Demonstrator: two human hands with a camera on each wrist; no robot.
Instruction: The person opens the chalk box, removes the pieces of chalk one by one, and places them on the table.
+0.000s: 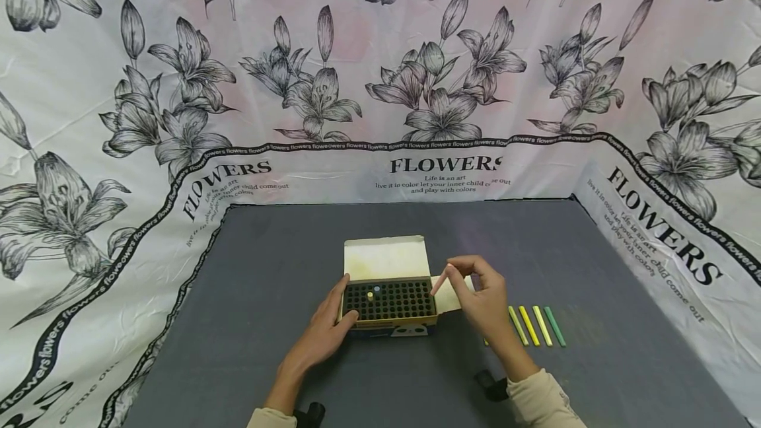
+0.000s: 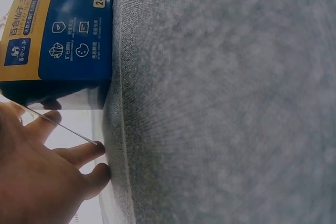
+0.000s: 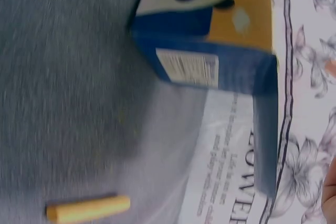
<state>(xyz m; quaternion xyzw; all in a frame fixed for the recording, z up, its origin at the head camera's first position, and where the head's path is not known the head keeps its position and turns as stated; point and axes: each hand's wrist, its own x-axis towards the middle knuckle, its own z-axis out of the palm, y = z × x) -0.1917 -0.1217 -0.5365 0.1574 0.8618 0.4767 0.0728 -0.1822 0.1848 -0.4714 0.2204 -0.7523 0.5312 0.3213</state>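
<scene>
A chalk box (image 1: 389, 330) stands on the table, its lid (image 1: 386, 260) raised at the back, showing a black tray of round holes. A yellow chalk (image 1: 370, 296) and a blue chalk (image 1: 377, 289) stick up from holes in the tray's left half. My left hand (image 1: 321, 335) grips the box's left end, thumb at the front corner; the left wrist view shows its fingers around a thin side flap. Between thumb and fingertips my right hand (image 1: 486, 292) pinches a pink chalk stick (image 1: 438, 283), tilted above the tray's right end.
Right of the box lie several chalk sticks in a row, among them a yellow one (image 1: 528, 325) and a green one (image 1: 555, 326). Another yellow stick (image 3: 89, 209) is mostly hidden by my right arm in the head view. A flower-printed cloth (image 1: 440, 177) borders the dark tabletop (image 1: 285, 243).
</scene>
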